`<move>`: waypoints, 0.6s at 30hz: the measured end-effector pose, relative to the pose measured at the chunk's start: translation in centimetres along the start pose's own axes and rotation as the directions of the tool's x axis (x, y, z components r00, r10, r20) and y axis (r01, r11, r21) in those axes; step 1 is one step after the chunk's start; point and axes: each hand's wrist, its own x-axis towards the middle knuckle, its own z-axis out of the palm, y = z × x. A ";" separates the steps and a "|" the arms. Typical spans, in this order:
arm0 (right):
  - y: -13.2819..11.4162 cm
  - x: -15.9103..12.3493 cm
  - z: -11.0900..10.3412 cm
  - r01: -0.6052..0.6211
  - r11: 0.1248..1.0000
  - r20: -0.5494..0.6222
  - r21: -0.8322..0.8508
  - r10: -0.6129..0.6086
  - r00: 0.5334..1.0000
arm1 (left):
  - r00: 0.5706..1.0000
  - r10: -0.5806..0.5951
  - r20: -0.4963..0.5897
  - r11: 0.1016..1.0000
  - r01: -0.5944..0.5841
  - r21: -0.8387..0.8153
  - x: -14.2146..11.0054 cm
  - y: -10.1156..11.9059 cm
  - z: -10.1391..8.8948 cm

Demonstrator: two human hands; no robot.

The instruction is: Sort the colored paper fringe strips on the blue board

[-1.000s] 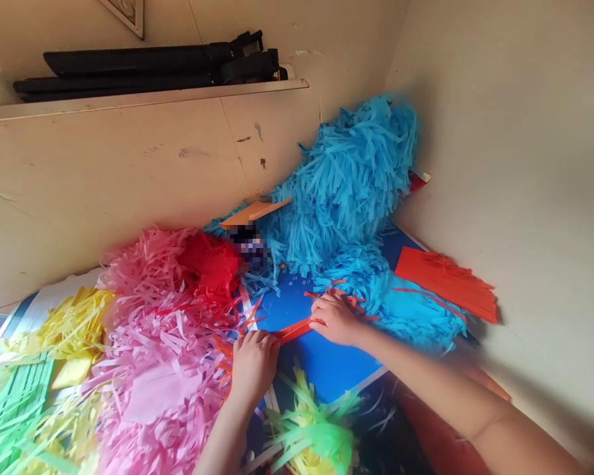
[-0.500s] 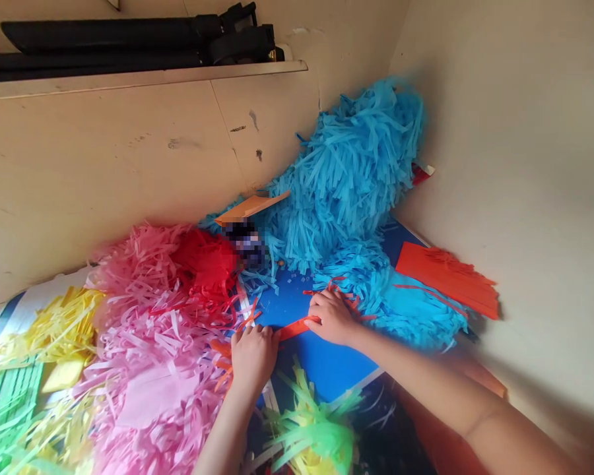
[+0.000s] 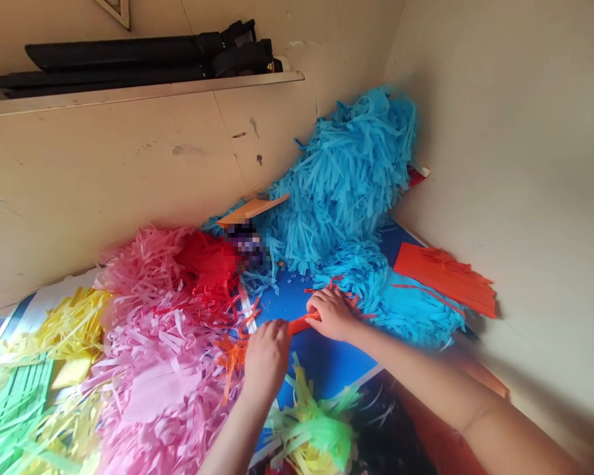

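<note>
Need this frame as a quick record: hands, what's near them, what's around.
right hand: fingers closed over one end of an orange paper strip
left hand: blurred, near the strip's other end, beside loose orange paper strips
surface: blue board
around: shredded blue paper, shredded pink paper, shredded red paper, green and yellow paper fringe
rest: red-orange fringed paper sheet; black folded items on a ledge
</note>
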 end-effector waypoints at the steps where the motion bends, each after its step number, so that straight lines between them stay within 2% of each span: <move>1: -0.1 0.0 -0.1 0.004 1.000 -0.006 -0.008 -0.004 1.000 | 0.999 0.051 -0.002 0.999 -0.051 -0.014 -0.3 0.6 0.5; 3: -0.7 -0.2 -0.3 0.013 1.000 -0.020 -0.023 -0.014 1.000 | 0.997 0.074 0.008 0.997 -0.073 -0.011 -0.7 1.5 1.5; 5: -1.5 -0.5 -0.5 0.075 0.996 -0.026 -0.049 -0.076 0.997 | 0.997 0.072 -0.003 0.997 -0.072 0.000 -1.1 1.7 2.2; 8: -1.9 -1.1 -0.6 0.301 0.944 -0.001 -0.132 -0.304 0.953 | 0.997 0.075 -0.031 0.997 -0.074 0.013 -1.5 1.2 2.8; 10: -1.5 -1.2 -0.9 0.398 0.896 0.016 -0.196 -0.403 0.915 | 0.996 0.075 -0.051 0.997 -0.074 0.019 -1.7 0.8 2.9; 14: -0.4 -0.9 -1.5 0.429 0.866 0.042 -0.256 -0.434 0.900 | 0.993 0.092 -0.076 0.996 -0.090 0.028 -1.8 0.5 2.7; 18: -1.3 -0.3 -1.2 0.562 0.772 0.185 -0.297 -0.531 0.827 | 0.991 0.097 -0.096 0.995 -0.094 0.041 -1.3 0.7 1.7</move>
